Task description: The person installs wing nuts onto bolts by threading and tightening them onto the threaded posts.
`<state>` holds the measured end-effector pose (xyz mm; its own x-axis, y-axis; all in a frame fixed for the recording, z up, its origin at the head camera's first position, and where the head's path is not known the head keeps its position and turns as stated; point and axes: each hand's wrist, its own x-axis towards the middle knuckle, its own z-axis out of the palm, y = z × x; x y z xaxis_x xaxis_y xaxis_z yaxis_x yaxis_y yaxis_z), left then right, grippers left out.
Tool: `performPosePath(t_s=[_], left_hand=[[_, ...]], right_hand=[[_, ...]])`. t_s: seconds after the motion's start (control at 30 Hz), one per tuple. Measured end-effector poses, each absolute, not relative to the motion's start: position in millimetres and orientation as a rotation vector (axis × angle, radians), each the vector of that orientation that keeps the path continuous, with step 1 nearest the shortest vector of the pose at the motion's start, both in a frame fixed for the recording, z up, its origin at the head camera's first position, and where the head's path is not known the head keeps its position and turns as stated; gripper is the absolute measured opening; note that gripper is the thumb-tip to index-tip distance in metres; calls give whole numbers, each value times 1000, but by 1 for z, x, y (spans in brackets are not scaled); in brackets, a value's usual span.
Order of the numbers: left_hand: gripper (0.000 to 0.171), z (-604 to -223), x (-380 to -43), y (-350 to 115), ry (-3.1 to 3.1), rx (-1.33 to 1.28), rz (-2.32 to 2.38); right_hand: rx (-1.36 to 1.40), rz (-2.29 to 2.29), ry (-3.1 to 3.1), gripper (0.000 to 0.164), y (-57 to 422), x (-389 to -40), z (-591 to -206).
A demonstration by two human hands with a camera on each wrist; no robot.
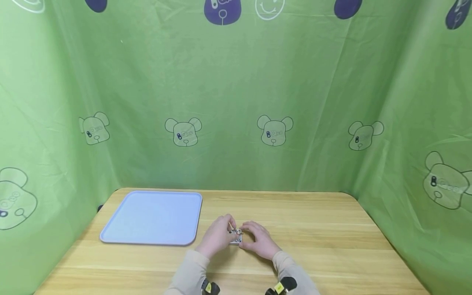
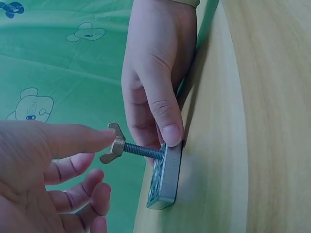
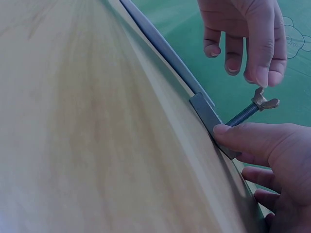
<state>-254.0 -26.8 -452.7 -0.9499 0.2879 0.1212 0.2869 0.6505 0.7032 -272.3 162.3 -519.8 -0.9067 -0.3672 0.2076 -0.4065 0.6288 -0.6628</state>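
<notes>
A small grey metal block (image 2: 170, 179) with recesses in one face rests on the wooden table. A wing screw (image 2: 142, 150) stands up out of that face, its long thread exposed and its brass-coloured wings at the top. My left hand (image 1: 216, 235) is over the screw, the tip of one straight finger (image 2: 95, 138) at a wing; its other fingers are bent loosely, apart from the screw. From the other side my right hand (image 1: 261, 241) pinches the block at one end, the thumb (image 3: 245, 134) along its edge and the fingers behind, partly hidden.
To the left on the wooden table (image 1: 313, 229) lies a pale blue tray (image 1: 151, 243) with a raised rim. A green curtain (image 1: 228, 164) printed with bear heads encloses the back and both sides.
</notes>
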Motion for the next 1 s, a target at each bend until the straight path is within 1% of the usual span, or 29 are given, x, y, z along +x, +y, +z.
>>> performPosePath(t_s=[0.13, 0.33, 0.63, 0.73, 1.0], left_hand=[[24, -454, -255, -27, 2882, 497, 1162], [27, -457, -255, -27, 2885, 449, 1124], [38, -459, -254, -25, 2861, 464, 1140], [36, -460, -253, -24, 2861, 464, 1148], [23, -462, -251, -19, 2925, 471, 1105]], right_hand=[[664, 1151, -2781, 57, 162, -272, -519], [660, 1158, -2774, 57, 162, -271, -517], [648, 1167, -2788, 58, 162, -270, -515], [645, 1161, -2793, 58, 161, -270, -515], [630, 1170, -2789, 56, 161, -269, -515]])
